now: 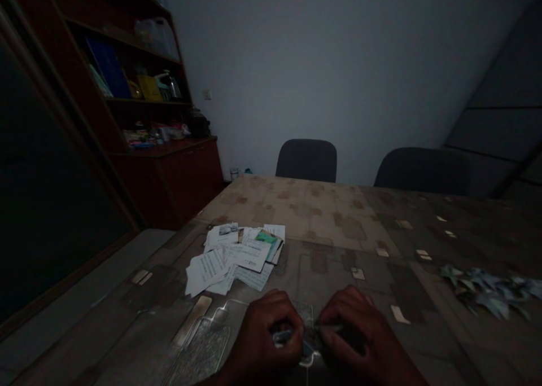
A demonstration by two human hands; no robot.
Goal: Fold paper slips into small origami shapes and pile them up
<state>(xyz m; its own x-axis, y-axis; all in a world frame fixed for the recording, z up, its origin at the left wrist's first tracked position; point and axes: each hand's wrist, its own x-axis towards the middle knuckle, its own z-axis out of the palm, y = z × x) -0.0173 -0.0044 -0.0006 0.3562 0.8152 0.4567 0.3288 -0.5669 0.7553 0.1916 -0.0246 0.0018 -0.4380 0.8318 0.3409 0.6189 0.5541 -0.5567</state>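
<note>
Low at the front edge of the table, my left hand (275,327) is closed, with thumb and fingers pinched on a small piece of folded paper (308,347). Close beside it on the right, my right hand (355,329) is pinched too, gripping another part of what looks like the same paper. Most of the paper is hidden by my fingers, and the dim light blurs its shape. Beyond my left hand lies a loose pile of printed paper cards (249,255), mostly white, one with a green picture. At the far right sits a heap of folded paper pieces (493,290) with pointed ends.
A patterned cloth covers the table (296,205). Two dark chairs (307,159) stand at its far side, against a pale wall. On the left rises a reddish-brown cabinet (182,171) with shelves of boxes, a kettle (173,86) and small goods.
</note>
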